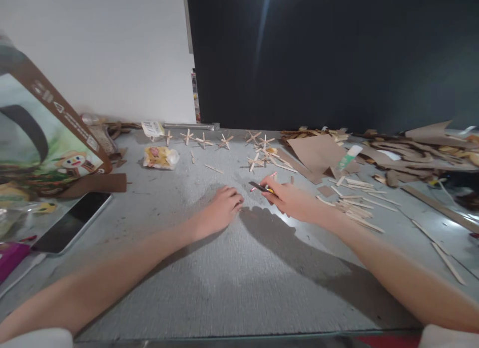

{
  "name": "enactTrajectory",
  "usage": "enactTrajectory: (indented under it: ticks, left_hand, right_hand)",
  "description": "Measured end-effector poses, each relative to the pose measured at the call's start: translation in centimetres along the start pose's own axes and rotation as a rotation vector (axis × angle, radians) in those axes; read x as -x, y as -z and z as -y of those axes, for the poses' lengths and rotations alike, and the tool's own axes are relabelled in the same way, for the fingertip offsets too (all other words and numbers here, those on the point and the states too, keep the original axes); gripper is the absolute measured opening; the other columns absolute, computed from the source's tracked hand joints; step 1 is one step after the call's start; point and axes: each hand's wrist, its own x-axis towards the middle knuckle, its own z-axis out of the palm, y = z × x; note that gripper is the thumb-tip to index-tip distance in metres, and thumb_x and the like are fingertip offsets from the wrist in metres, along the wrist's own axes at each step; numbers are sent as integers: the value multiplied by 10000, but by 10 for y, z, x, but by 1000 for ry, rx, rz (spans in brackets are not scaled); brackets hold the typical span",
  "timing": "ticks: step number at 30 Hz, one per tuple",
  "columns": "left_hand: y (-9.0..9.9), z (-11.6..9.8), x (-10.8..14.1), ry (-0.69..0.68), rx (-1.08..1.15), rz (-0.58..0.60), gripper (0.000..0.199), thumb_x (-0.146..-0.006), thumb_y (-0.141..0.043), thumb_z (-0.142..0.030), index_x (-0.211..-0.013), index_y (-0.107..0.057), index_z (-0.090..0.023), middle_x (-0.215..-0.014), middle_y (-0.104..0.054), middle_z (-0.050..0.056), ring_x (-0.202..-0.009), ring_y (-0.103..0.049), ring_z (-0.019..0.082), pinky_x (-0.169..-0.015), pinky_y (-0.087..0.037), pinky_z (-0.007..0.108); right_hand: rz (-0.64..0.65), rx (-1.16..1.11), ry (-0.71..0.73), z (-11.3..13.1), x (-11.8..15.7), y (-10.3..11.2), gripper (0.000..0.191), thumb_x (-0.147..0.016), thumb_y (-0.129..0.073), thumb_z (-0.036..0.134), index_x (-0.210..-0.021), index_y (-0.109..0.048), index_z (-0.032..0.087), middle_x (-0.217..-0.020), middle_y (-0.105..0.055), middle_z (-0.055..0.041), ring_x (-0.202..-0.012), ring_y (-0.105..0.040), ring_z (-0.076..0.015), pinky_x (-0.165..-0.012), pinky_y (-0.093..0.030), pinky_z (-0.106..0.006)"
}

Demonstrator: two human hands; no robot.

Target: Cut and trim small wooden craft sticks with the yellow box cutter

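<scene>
My right hand (287, 200) is closed around what looks like a utility knife (262, 187), dark with a bit of yellow, its tip pointing left. Something small, red and white, shows beside those fingers, too unclear to name. To the left, my left hand (220, 210) rests low on the table with its fingers curled down and together. A thin brown sliver shows by its fingertips; whether the fingers pinch it is hidden. Beyond both hands stand several star shapes of crossed wooden sticks (203, 140), with more bunched around a stick star (256, 162).
Loose wooden sticks (359, 210) lie to the right, near a green-and-white glue stick (349, 157) and brown cardboard (312, 153). Bark strips line the back right. At left are a phone (73, 223), a printed bag (48, 123) and a yellow packet (160, 158).
</scene>
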Motion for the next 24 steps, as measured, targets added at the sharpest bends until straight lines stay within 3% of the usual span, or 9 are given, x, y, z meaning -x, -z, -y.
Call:
enactTrajectory:
  ticks: [4,7,11,13,15,19,22,24]
  left_hand:
    - [-3,-24,18,-22,-86,15,424,-1089,-309,-229,-1141,-722,-147,-1136,-716,161,-1145,-633,296,-1058,-469,491]
    - [-12,-41,39,-19,-143,6,436,-1103,-329,-293,-1383,-641,-174,-1355,-682,175,-1326,-592,333,-1132,-434,538]
    - [-17,-41,57,6,-181,-1,492,-1112,-336,-354,-1544,-526,-213,-1584,-539,178,-1519,-452,349,-1246,-344,587]
    - [-17,-35,61,7,-164,0,482,-1107,-362,-321,-1556,-517,-242,-1581,-548,156,-1526,-455,331,-1266,-337,586]
    - [-15,-30,62,8,-153,10,470,-1101,-385,-301,-1539,-542,-235,-1569,-559,156,-1528,-457,332,-1263,-357,584]
    - [-12,-28,64,26,-134,32,462,-1098,-398,-311,-1519,-566,-222,-1622,-507,161,-1548,-427,345,-1268,-341,615]
    - [-12,-29,66,43,-96,38,467,-1091,-406,-304,-1531,-553,-248,-1638,-489,146,-1560,-403,340,-1274,-304,648]
    - [-11,-29,66,50,-69,18,459,-1085,-417,-310,-1512,-575,-249,-1628,-492,152,-1548,-412,344,-1262,-329,635]
  right_hand:
    - [6,130,-11,0,8,7,359,-1109,-327,398,-1347,-540,233,-592,-513,46,-459,-414,-145,-542,-279,-262]
    - [-16,197,25,4,16,14,351,-1102,-350,389,-1357,-547,249,-682,-571,0,-533,-461,-165,-569,-294,-278]
    - [115,141,-6,18,25,21,320,-1056,-441,367,-1324,-511,207,-583,-527,25,-467,-443,-181,-518,-255,-308]
    - [171,123,5,24,28,22,324,-1026,-465,300,-1332,-496,200,-599,-559,20,-429,-420,-168,-500,-244,-318]
    - [202,132,44,27,28,21,336,-1006,-459,239,-1334,-510,193,-739,-666,-41,-474,-492,-168,-514,-283,-313]
    - [228,191,109,28,23,17,356,-1031,-430,240,-1349,-584,201,-1019,-750,-124,-733,-680,-215,-602,-383,-294]
    - [162,210,132,30,22,15,413,-1058,-401,265,-1388,-648,254,-1031,-769,-111,-773,-702,-225,-606,-391,-287]
    - [124,211,106,33,23,14,463,-1072,-379,288,-1447,-652,282,-931,-768,-93,-687,-673,-207,-571,-364,-279]
